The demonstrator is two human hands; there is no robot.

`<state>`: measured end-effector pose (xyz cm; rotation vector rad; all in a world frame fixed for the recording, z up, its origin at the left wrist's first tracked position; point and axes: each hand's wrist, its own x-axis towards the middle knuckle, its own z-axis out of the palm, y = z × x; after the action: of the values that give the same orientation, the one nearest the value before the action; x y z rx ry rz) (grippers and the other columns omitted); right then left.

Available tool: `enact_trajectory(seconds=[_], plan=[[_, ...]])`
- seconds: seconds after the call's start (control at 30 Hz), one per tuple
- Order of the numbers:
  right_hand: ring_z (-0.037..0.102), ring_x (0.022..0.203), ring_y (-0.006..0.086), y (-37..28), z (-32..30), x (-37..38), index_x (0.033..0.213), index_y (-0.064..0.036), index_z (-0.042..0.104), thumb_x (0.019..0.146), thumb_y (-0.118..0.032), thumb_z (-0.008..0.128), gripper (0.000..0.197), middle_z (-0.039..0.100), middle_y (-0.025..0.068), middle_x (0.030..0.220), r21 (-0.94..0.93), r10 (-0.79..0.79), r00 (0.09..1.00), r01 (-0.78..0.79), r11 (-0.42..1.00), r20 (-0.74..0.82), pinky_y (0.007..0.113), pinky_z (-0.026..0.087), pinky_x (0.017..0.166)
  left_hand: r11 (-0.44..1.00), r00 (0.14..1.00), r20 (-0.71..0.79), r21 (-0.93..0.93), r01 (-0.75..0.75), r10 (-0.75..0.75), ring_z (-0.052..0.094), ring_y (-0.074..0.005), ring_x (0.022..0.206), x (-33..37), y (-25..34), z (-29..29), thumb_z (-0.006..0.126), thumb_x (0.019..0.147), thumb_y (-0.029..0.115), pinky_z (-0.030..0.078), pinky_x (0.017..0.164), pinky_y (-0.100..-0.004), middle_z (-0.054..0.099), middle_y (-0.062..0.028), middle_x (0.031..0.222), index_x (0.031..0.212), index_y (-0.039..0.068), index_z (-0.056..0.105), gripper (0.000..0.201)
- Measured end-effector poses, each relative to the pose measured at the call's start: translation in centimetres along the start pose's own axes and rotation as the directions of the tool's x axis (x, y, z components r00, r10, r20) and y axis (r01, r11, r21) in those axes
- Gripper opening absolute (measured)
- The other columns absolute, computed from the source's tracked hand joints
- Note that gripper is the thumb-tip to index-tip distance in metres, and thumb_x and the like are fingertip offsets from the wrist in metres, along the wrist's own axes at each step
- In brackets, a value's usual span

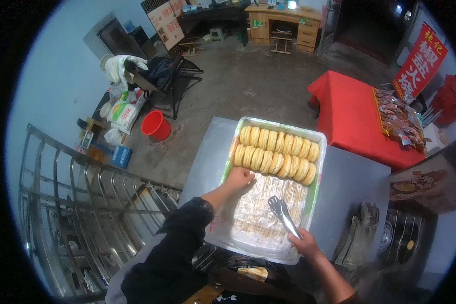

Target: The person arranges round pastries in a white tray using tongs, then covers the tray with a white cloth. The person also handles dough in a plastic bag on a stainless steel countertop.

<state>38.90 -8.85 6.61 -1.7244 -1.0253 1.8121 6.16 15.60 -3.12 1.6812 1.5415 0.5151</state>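
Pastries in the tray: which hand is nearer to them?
Left: the left hand is beside the pastries; the right hand, holding tongs, is farther, by the tray's near right corner.

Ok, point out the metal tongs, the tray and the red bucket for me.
Metal tongs (285,216): head view, middle of their length.
Tray (313,195): head view, its right-hand wall.
Red bucket (155,127): head view, middle of its outer side.

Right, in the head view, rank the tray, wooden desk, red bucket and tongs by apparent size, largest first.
Tray
Wooden desk
Red bucket and tongs: too alike in area to rank; tongs longer, bucket broader
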Motion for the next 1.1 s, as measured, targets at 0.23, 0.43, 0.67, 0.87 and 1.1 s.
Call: enact_trajectory(seconds=[0.23,0.43,0.67,0.87,1.1], plan=[[0.072,0.092,0.0402,-2.8,0.2,2.6,0.127,-0.0008,0.060,0.096,-0.028,0.070,0.043,0.073,0.0236,0.102,-0.388,-0.378,0.860,0.237,0.891,-0.342,0.046,0.054,0.083,0.969,0.985,-0.013,-0.178,0.169,-0.174,0.061,-0.0136,0.056,2.7,-0.9,1.0,0.065,0.094,0.031,0.050,0.056,-0.0330,0.073,-0.0068,0.072,0.086,0.000,0.078,0.034],[0.068,0.102,0.0460,-6.1,2.7,3.7,0.140,-0.0029,0.053,0.095,-0.030,0.070,0.055,0.071,0.0251,0.112,-0.518,-0.326,0.785,0.008,0.856,-0.527,0.052,0.053,0.087,0.800,0.957,0.040,-0.539,0.263,-0.288,0.061,-0.0112,0.066,-2.7,1.6,2.4,0.066,0.097,0.025,0.049,0.061,-0.0295,0.071,-0.0038,0.076,0.091,0.001,0.076,0.027],[0.066,0.108,0.0465,-5.6,6.3,6.0,0.144,0.0014,0.049,0.096,-0.033,0.068,0.062,0.066,0.0277,0.123,-0.462,-0.307,0.741,-0.005,0.887,-0.597,0.052,0.051,0.092,0.669,0.973,0.143,-0.707,0.230,-0.183,0.064,-0.0135,0.077,-7.4,0.4,5.7,0.067,0.096,0.011,0.052,0.070,-0.0285,0.071,-0.0058,0.084,0.093,-0.002,0.072,0.014],[0.066,0.108,0.0468,-5.1,8.1,6.9,0.146,0.0016,0.048,0.097,-0.032,0.066,0.062,0.066,0.0273,0.126,-0.451,-0.292,0.712,-0.040,0.892,-0.639,0.053,0.051,0.093,0.770,0.967,0.165,-0.586,0.252,-0.192,0.067,-0.0135,0.081,-8.4,-1.9,5.1,0.066,0.097,0.013,0.054,0.075,-0.0290,0.074,-0.0064,0.090,0.098,-0.002,0.074,0.017],[0.069,0.102,0.0420,-5.2,9.7,7.5,0.147,-0.0012,0.050,0.096,-0.034,0.068,0.064,0.072,0.0224,0.113,-0.369,-0.240,0.667,-0.057,0.928,-0.706,0.051,0.052,0.091,0.830,0.970,0.121,-0.501,0.245,-0.213,0.068,-0.0168,0.085,-9.3,-4.9,3.4,0.068,0.096,0.017,0.055,0.080,-0.0326,0.075,-0.0079,0.092,0.100,-0.001,0.075,0.020]])
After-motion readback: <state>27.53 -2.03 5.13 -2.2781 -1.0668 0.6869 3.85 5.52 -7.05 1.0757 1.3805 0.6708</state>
